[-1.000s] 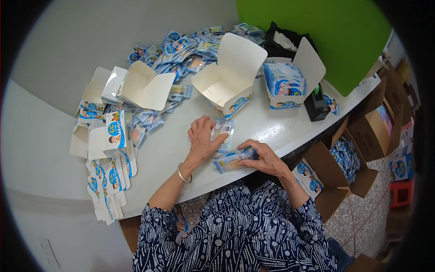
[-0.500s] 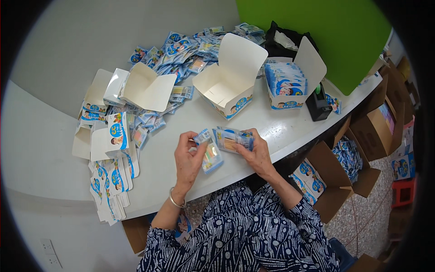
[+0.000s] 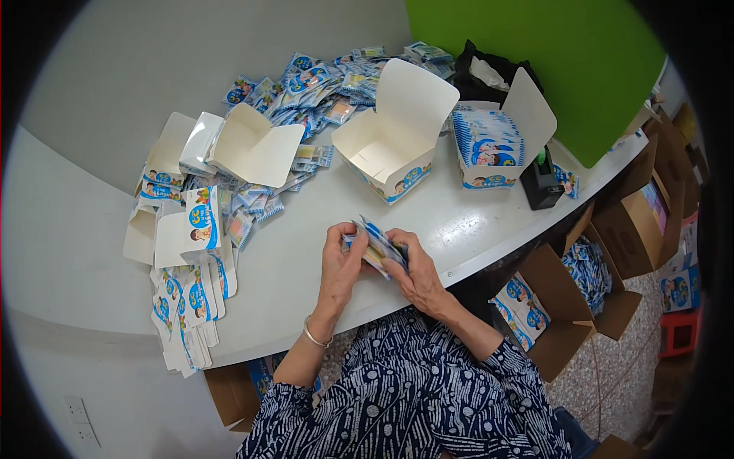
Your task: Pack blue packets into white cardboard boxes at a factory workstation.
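Observation:
Over the near part of the white table, my left hand (image 3: 341, 268) and my right hand (image 3: 418, 274) hold a small stack of blue-and-white plastic sachets (image 3: 376, 246) between them. The fingers of both hands are closed round its two sides; how many sachets it has is unclear. Beyond my hands stands an open white carton (image 3: 409, 180) with a bare inside and its lid raised. To its right, a similar open carton (image 3: 489, 182) is packed with a row of upright sachets (image 3: 489, 136).
A heap of loose sachets (image 3: 306, 88) spreads along the wall. More open cartons (image 3: 252, 145) and flat carton blanks (image 3: 183, 306) lie at the left. A black tape dispenser (image 3: 541, 183) stands at the right, near brown cardboard boxes (image 3: 562, 291) on the floor.
My hands have come together, and the sachets held separately in each are now one stack between them. The view has shifted slightly.

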